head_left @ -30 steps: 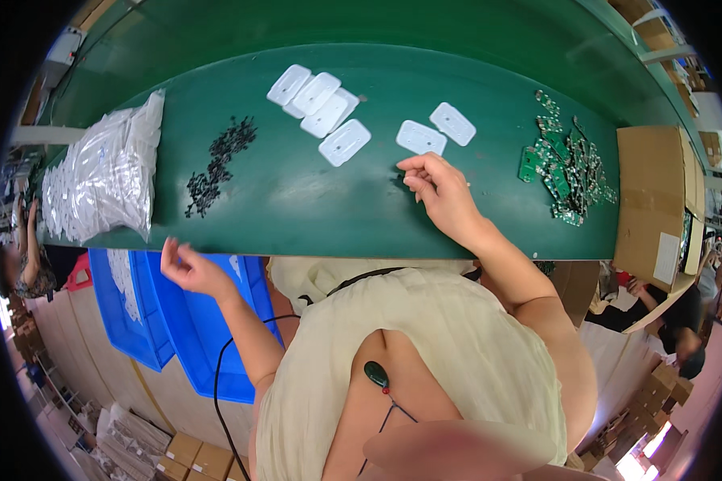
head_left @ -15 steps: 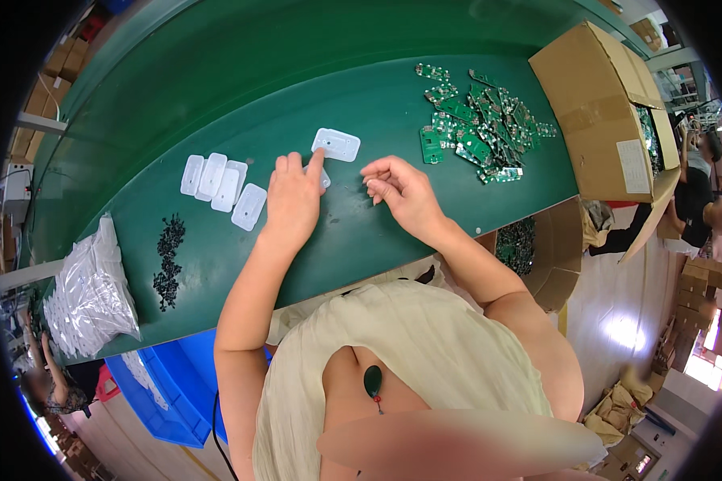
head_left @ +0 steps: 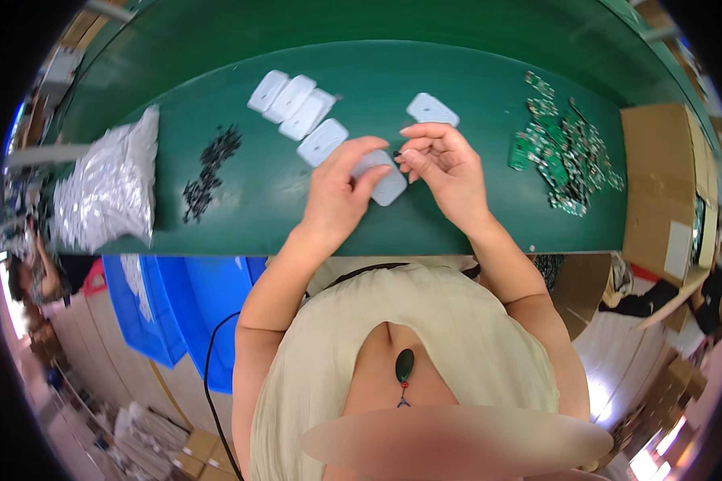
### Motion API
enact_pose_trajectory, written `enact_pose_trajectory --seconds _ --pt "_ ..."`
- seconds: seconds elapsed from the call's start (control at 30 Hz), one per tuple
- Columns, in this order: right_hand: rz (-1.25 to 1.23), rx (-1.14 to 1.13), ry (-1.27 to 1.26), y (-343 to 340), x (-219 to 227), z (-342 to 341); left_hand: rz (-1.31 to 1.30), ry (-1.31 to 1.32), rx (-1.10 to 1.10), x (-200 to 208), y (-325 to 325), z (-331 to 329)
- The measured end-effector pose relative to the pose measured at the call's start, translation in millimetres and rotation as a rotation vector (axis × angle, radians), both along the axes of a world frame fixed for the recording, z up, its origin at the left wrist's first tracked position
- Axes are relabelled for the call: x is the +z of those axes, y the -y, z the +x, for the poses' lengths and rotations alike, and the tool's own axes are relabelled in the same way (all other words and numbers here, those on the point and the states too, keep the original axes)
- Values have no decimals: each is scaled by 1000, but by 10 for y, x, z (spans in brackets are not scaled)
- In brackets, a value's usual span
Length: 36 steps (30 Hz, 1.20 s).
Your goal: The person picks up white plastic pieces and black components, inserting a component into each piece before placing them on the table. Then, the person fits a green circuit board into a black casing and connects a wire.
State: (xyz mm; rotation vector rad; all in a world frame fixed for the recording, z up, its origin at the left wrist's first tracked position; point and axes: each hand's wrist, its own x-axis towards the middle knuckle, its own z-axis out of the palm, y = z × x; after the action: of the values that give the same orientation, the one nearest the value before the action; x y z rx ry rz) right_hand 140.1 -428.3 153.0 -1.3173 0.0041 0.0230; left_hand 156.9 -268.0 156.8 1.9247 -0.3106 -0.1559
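Observation:
My left hand (head_left: 338, 191) grips a translucent white plastic shell (head_left: 390, 189) between thumb and fingers, low over the green table. Just right of it, my right hand (head_left: 449, 172) is closed in a pinch on a small black part (head_left: 397, 155), near the shell's edge. Beyond the right hand lies another white shell, a single casing (head_left: 433, 109). Several more white casings (head_left: 290, 99) lie in a slanting row beyond the left hand, the nearest (head_left: 323, 143) close to its fingers. Small black parts (head_left: 210, 173) are strewn in a long heap to the left.
Green circuit boards (head_left: 565, 152) are piled at the right, before an open cardboard box (head_left: 658, 176). A silvery plastic bag (head_left: 108, 188) stands at the table's left end. Blue bins (head_left: 208, 309) sit below the front edge, with a black cable (head_left: 208, 361) alongside.
The view has turned and shifted. My left hand, earlier reaching with a finger on the far casing, now holds a shell. My right hand has come close to it, and a black part shows in its fingertips.

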Motion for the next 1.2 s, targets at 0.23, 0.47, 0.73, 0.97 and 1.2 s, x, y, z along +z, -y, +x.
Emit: enact_pose_trajectory --seconds 0.23,0.47,0.73,0.97,1.2 --pt "-187 148 64 -302 40 33 -24 42 78 61 -246 -115" --pt "-569 143 402 -522 138 87 -282 -163 170 5 -484 -219" --pt "-844 105 793 -681 116 233 -456 -430 143 101 -689 -275" --pt "-791 69 633 -787 158 182 -693 -399 254 -25 -699 -324" --pt "-717 117 467 -873 66 119 -791 -408 304 -33 -692 -386"
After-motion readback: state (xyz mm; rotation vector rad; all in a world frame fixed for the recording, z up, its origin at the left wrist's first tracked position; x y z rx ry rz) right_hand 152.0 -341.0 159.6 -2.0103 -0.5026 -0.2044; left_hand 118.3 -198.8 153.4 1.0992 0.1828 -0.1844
